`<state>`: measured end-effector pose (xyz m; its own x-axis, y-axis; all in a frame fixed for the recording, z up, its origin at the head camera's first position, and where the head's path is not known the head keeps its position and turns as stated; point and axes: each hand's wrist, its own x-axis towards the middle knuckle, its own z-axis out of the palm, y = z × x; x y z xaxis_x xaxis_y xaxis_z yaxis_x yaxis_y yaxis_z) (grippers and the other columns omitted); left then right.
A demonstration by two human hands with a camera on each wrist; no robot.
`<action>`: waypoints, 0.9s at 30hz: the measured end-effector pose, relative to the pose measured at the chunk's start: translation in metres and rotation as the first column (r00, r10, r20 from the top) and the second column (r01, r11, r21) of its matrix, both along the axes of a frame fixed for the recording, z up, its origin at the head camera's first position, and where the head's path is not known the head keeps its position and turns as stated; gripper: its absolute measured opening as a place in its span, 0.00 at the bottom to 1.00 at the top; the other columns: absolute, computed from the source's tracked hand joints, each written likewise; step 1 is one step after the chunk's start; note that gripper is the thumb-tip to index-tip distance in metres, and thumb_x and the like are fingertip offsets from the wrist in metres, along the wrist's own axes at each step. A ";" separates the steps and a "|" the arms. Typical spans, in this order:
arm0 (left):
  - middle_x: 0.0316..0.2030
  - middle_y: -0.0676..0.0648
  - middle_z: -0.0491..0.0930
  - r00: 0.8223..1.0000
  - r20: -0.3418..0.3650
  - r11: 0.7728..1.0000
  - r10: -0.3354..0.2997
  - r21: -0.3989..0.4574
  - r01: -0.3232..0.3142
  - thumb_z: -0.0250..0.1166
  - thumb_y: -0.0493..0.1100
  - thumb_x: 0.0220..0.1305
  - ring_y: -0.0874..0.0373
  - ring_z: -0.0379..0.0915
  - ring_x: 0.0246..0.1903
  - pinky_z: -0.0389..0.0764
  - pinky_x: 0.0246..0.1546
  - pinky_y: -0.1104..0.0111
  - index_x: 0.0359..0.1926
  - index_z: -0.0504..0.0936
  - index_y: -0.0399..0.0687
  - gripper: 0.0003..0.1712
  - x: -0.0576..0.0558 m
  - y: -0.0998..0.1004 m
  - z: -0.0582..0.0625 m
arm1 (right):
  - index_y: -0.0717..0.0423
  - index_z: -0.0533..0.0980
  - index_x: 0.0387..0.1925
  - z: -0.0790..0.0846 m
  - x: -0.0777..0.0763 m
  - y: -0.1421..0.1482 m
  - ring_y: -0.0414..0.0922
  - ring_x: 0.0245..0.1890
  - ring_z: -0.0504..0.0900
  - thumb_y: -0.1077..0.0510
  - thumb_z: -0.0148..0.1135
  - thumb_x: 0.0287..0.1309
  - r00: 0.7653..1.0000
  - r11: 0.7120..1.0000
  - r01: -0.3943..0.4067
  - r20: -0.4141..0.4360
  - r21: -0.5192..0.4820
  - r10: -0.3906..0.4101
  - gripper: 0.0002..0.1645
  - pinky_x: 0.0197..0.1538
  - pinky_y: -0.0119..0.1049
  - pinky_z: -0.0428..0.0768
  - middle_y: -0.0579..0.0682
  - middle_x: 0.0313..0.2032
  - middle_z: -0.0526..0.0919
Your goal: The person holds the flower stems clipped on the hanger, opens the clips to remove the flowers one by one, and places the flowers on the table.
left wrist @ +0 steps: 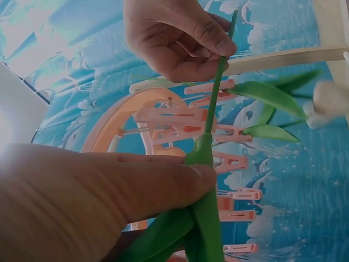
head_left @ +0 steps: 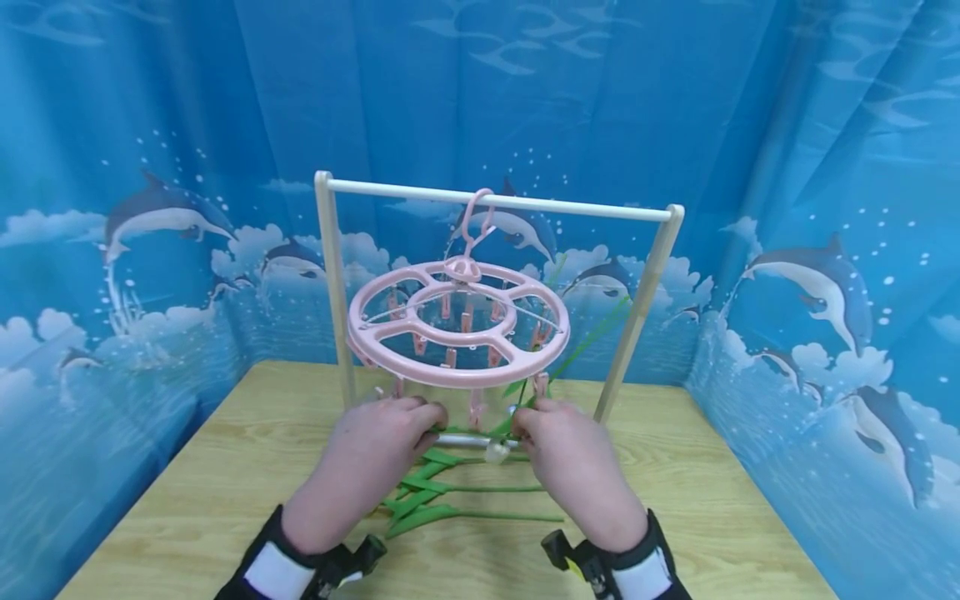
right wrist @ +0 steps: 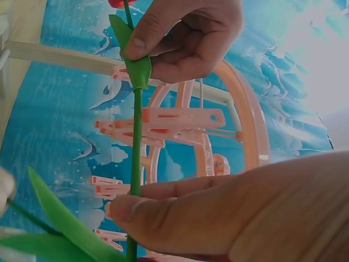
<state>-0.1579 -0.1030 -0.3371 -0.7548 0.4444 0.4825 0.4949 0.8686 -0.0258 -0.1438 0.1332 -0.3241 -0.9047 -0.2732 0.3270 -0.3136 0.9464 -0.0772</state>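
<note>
A blue dolphin-printed curtain (head_left: 405,100) surrounds a pale wood-grain desk (head_left: 712,508). Near its twelve o'clock edge stands a light wooden frame with a white crossbar (head_left: 585,206); the pink round plastic hanger (head_left: 457,337) is hooked over that bar, presumably so its clips dangle freely above the desk.

Below the hanger's six o'clock rim, both hands share one artificial flower with a green stem (right wrist: 136,142). The left hand (head_left: 378,433) has its grip pinched on the leafy part, beside the red blossom (right wrist: 122,3); the right hand's (head_left: 562,437) grip pinches the bare stem toward three o'clock. Holding both parts probably keeps the stem straight and steady.

Nearer the person, more green artificial stems (head_left: 498,490) lie with leaves toward nine o'clock and bare ends toward three, perhaps lined up for easy picking. A small white blossom (head_left: 497,452) hangs head-down below the hanger, near five o'clock.
</note>
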 end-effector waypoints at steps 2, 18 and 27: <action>0.32 0.66 0.89 1.000 0.006 1.000 0.000 -0.008 0.000 0.84 0.52 0.59 0.70 0.80 0.28 0.82 0.32 0.74 0.39 0.90 0.68 0.10 -0.002 0.001 -0.001 | 0.43 0.89 0.34 -0.002 -0.002 0.001 0.43 0.31 0.83 0.60 0.80 0.60 1.000 1.000 -0.002 0.011 0.008 0.002 0.08 0.33 0.36 0.83 0.41 0.35 0.89; 0.28 0.64 0.88 0.999 0.043 0.999 -0.026 -0.034 0.027 0.86 0.49 0.56 0.69 0.78 0.25 0.81 0.30 0.73 0.34 0.88 0.65 0.12 -0.013 0.001 -0.013 | 0.46 0.89 0.35 -0.015 -0.013 -0.003 0.42 0.34 0.87 0.61 0.81 0.58 0.996 1.000 -0.029 0.085 -0.007 0.030 0.07 0.35 0.37 0.87 0.43 0.37 0.92; 0.31 0.62 0.91 0.997 0.067 0.999 -0.033 -0.029 0.035 0.85 0.47 0.57 0.66 0.85 0.29 0.85 0.33 0.72 0.34 0.89 0.64 0.11 -0.018 0.002 -0.017 | 0.45 0.89 0.34 -0.019 -0.016 -0.004 0.43 0.34 0.89 0.62 0.80 0.57 0.998 1.000 -0.026 0.065 0.014 0.025 0.08 0.35 0.38 0.88 0.43 0.36 0.93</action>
